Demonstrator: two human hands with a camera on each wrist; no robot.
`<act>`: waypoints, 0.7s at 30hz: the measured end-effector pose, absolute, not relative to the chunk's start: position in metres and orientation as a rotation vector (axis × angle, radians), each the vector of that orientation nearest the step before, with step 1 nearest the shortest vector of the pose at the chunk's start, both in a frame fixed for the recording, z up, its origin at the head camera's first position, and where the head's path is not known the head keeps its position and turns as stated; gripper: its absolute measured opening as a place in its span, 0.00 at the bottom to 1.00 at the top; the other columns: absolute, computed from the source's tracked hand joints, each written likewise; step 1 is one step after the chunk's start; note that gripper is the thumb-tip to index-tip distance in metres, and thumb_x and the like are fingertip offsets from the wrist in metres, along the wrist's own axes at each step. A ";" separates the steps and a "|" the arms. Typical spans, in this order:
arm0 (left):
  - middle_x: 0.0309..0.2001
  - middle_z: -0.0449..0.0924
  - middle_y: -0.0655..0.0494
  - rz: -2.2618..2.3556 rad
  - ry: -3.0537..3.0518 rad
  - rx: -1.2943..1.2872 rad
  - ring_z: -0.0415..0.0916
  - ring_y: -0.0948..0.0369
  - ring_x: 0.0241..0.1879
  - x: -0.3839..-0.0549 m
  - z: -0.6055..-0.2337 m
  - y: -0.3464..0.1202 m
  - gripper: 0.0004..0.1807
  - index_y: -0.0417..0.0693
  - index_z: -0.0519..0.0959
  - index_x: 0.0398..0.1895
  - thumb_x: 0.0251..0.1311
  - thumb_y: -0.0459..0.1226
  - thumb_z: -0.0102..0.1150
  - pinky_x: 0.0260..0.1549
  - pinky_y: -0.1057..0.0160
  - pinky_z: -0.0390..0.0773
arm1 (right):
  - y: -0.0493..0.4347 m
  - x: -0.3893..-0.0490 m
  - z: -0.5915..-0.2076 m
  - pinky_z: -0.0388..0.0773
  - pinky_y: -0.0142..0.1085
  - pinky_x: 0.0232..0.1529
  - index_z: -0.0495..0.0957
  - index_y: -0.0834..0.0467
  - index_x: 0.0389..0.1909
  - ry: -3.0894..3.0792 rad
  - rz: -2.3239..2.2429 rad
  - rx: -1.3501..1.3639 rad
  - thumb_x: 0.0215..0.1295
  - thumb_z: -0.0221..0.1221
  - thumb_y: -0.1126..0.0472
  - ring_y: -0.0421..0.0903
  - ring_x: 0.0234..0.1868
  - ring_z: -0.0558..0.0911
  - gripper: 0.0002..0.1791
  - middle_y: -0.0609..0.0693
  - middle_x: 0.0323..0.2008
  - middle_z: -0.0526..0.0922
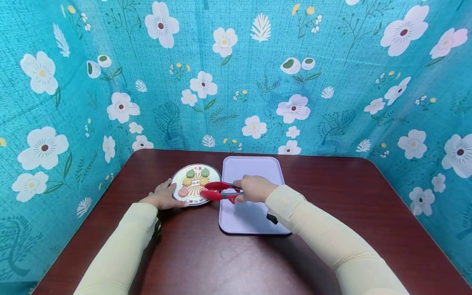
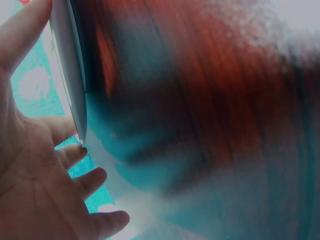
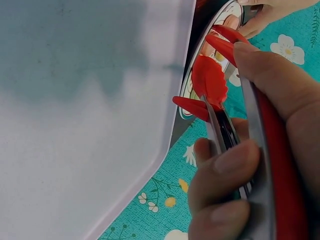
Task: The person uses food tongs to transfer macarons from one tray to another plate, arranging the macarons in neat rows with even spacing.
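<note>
A round patterned plate (image 1: 178, 177) carries several macarons: two green, two yellow, a pink macaron (image 1: 183, 192) at the left, and another pink one partly hidden behind the tongs. My left hand (image 1: 162, 198) rests at the plate's left rim, thumb along the near edge, fingers spread along the far side; in the left wrist view the fingers (image 2: 90, 182) are extended by the rim. Red-tipped metal tongs (image 1: 221, 190) are gripped in my right hand (image 1: 256, 189). Their two red heads stand apart over the plate's right side, at the partly hidden pink macaron.
A pale lilac tray (image 1: 239, 219) lies to the right of the plate, beneath my right hand and the tongs. Both stand on a dark reddish-brown table (image 1: 191, 254). A blue flowered cloth (image 1: 236, 61) hangs behind and around the table.
</note>
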State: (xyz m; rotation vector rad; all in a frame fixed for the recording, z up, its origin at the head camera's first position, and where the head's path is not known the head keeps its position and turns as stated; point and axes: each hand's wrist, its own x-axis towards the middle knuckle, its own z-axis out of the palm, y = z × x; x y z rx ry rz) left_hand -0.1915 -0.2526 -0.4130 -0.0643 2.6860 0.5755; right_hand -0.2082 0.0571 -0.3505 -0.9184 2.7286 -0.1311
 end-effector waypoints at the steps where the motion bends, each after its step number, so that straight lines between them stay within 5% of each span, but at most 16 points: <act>1: 0.74 0.39 0.33 0.577 2.686 -0.065 0.39 0.35 0.70 -0.191 -0.413 -0.252 0.62 0.33 0.50 0.73 0.46 0.61 0.67 0.63 0.28 0.43 | 0.057 -0.208 -0.350 0.76 0.38 0.35 0.78 0.55 0.57 2.729 -0.131 -0.915 0.54 0.70 0.47 0.43 0.33 0.77 0.30 0.49 0.33 0.80; 21: 0.73 0.40 0.31 0.576 2.699 -0.059 0.39 0.35 0.69 -0.189 -0.412 -0.251 0.61 0.32 0.50 0.73 0.47 0.61 0.66 0.62 0.28 0.44 | 0.078 -0.196 -0.353 0.75 0.37 0.32 0.76 0.54 0.60 2.795 -0.164 -0.901 0.52 0.71 0.46 0.43 0.30 0.76 0.34 0.50 0.34 0.78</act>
